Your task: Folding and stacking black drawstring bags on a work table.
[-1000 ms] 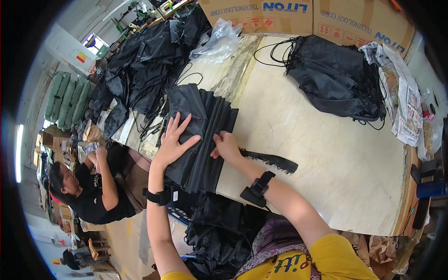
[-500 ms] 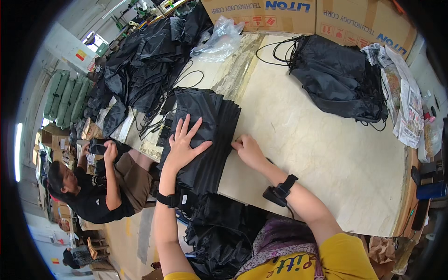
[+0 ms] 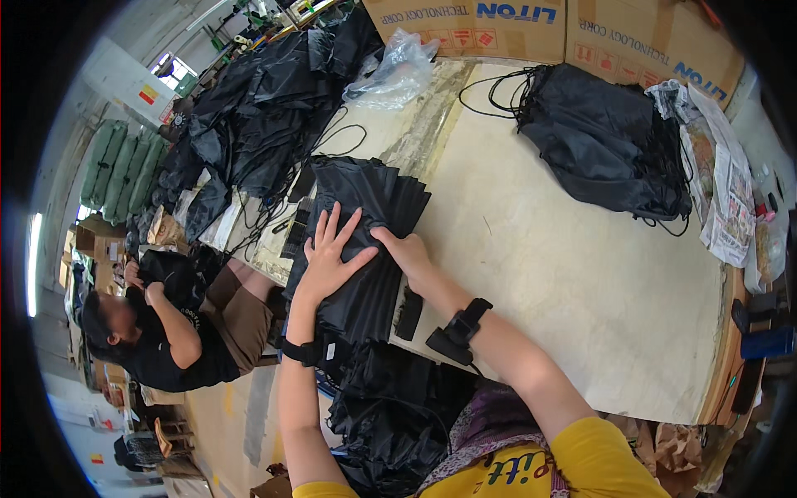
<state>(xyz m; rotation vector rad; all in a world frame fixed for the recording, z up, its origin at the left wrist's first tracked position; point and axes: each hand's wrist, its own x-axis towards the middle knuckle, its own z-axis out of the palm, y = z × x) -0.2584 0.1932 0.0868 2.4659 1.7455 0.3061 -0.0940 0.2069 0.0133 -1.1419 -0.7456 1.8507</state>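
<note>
— Near the front edge of the pale table (image 3: 573, 315), finding what?
— Seeing a fanned stack (image 3: 357, 305) of thin black fabric pieces, lying left of centre.
— Gripping it?
— Spreading the left hand (image 3: 330, 264) flat across the top, fingers wide, grasping nothing. Resting the right hand (image 3: 408, 256) at the stack's right side, fingers partly curled; not being able to tell whether pinching a layer.
— Reading any writing?
— Noticing big blue lettering (image 3: 506, 12), upside down, on brown cartons (image 3: 531, 43) behind; also seeing dense print on crumpled newspaper (image 3: 730, 212), coloured letters on the yellow shirt (image 3: 606, 456), and near the left wrist a white label (image 3: 331, 351), too small for reading.
— And around?
— Looking across a stained surface, seeing a corded black bundle (image 3: 594, 149) and a clear plastic bag (image 3: 390, 79); at left, spotting a co-worker (image 3: 162, 349) holding black fabric (image 3: 168, 272), near green rolls (image 3: 129, 170).
</note>
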